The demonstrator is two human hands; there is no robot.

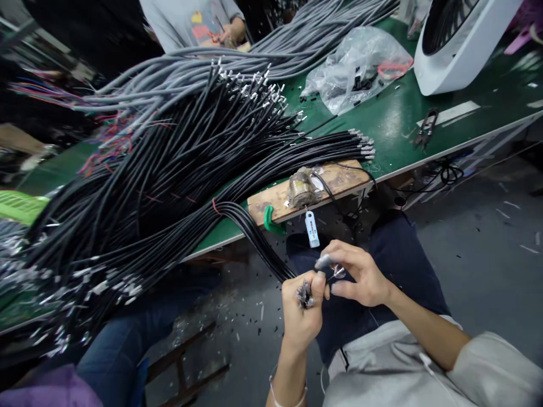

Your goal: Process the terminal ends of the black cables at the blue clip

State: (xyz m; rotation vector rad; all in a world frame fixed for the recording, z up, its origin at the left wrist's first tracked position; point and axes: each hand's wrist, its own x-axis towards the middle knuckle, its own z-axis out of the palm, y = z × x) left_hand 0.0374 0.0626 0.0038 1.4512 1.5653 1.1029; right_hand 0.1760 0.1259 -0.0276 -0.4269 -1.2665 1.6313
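My left hand point(302, 311) is closed in a fist around a bundle of black cables point(265, 249). Their silvery ends point(304, 294) poke out above the fist. Close beside its thumb, my right hand point(360, 277) has its fingers curled around a single cable's end point(338, 271), where shiny bare strands show. One right fingertip has a grey covering. The bundle runs back up to the bench, where a red tie point(216, 207) circles it. Just beyond my hands, a light blue tag-like piece point(311, 229) hangs from a tape-wrapped lump point(302, 187) on a wooden board point(267, 200).
Heaps of black cables point(169, 152) and grey cables point(178, 65) cover much of the green bench point(394, 135). A green clamp point(271, 220) sits at the board's edge. Snips point(426, 129), a plastic bag point(356, 65) and a white fan point(453, 62) lie rightward. A co-worker point(186, 25) works opposite.
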